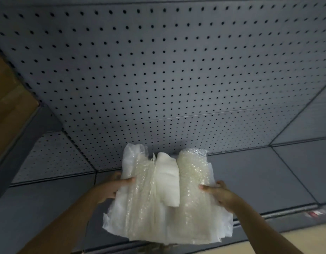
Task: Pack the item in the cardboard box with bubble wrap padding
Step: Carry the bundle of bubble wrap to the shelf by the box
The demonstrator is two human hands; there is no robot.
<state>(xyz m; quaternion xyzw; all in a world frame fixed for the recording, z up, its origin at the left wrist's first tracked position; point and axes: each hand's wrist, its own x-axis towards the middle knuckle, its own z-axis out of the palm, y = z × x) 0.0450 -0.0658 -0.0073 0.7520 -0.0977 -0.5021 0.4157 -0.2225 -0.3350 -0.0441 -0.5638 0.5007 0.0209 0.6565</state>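
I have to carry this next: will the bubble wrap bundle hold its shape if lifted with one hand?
Probably not: the bubble wrap bundle sags and folds between the left hand and right hand, so it looks floppy. Likely light, perhaps slippery.

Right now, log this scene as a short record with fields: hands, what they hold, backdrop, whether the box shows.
left hand: left hand grips the left edge of the bundle, thumb on top
right hand: right hand grips the right edge, thumb on top
held item: bundle of bubble wrap with white foam sheets, held up in front of the shelf
backdrop: grey pegboard panel above a grey shelf
cardboard box: none clearly in view; a brown cardboard surface shows at far left
packing: not yet begun in this frame
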